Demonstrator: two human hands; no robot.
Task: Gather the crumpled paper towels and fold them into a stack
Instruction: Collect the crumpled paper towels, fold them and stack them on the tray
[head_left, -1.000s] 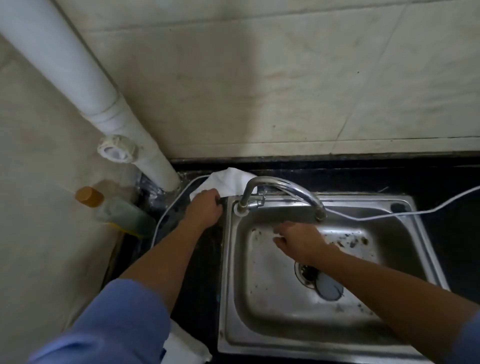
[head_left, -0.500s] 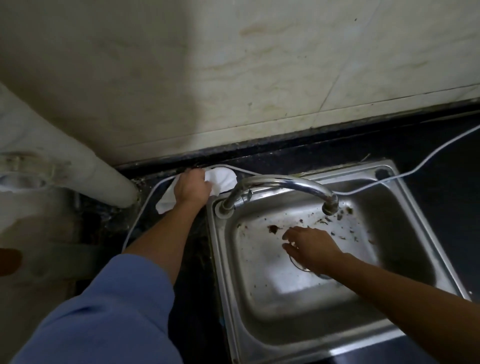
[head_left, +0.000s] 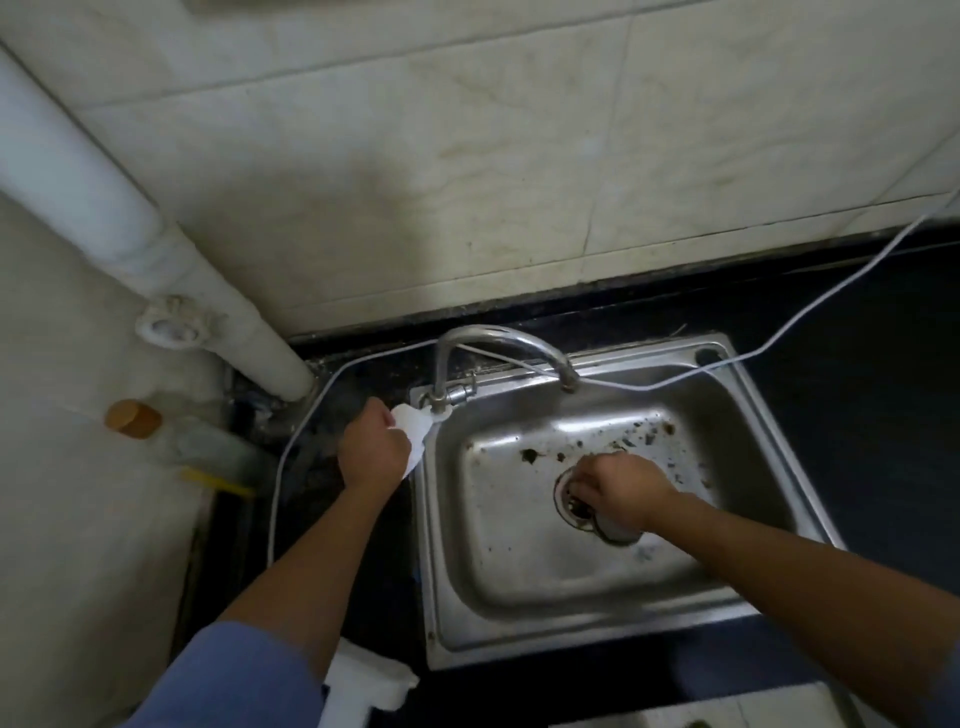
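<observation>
Most of the paper towel (head_left: 414, 431) lay hidden under the left hand (head_left: 374, 452), left of centre, and only a white corner showed beside the tap (head_left: 498, 336). In the basin the right hand (head_left: 623, 491) covered part of the drain (head_left: 570, 512). Its fingers curled down out of sight, so whether they pinched anything could not be told. The dark specks (head_left: 530, 455) nearby were too small to identify. The white pipe (head_left: 78, 171) ran off the upper left edge and the cable (head_left: 649, 387) off the right edge. At far left the bottle (head_left: 208, 447) was blurred. At the bottom a white object (head_left: 374, 680) sat partly behind the blue sleeve (head_left: 234, 680).
</observation>
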